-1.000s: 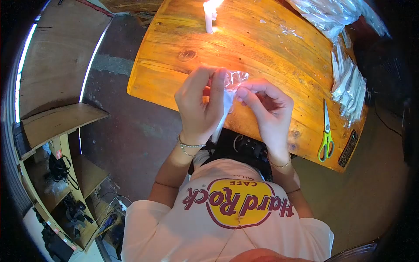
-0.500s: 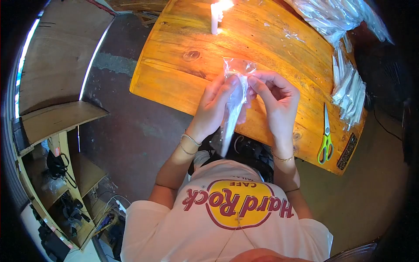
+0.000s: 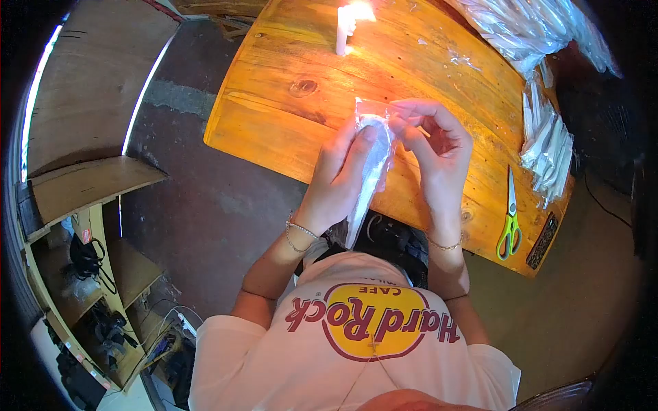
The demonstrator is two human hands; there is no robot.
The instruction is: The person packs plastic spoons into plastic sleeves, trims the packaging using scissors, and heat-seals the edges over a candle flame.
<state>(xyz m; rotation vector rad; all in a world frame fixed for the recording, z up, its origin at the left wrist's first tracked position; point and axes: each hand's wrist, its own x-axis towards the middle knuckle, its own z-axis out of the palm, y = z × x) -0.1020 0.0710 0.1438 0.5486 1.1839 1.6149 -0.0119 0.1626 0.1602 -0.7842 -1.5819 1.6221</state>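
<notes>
A narrow clear plastic pouch [image 3: 371,164] with a long white item inside slants down toward my lap; the item's kind cannot be made out. My left hand [image 3: 337,171] wraps round its side, thumb pressed flat on the front. At the pouch's upper right edge, the fingertips of my right hand [image 3: 435,140] pinch the film. Beyond both hands a lit white candle [image 3: 341,40] stands upright on the wooden table [image 3: 274,109], its flame apart from the pouch.
Green-handled scissors [image 3: 509,233] lie at the table's right, beside a black textured strip [image 3: 543,240]. Several similar filled pouches [image 3: 546,147] are heaped along the right edge, below a larger plastic-wrapped pile [image 3: 521,27]. Wooden shelves [image 3: 96,253] holding cables stand at left.
My right fingertips have shifted up along the pouch's top edge. The pouch's mouth looks narrower and a little lower, and my left thumb has slid slightly down its front.
</notes>
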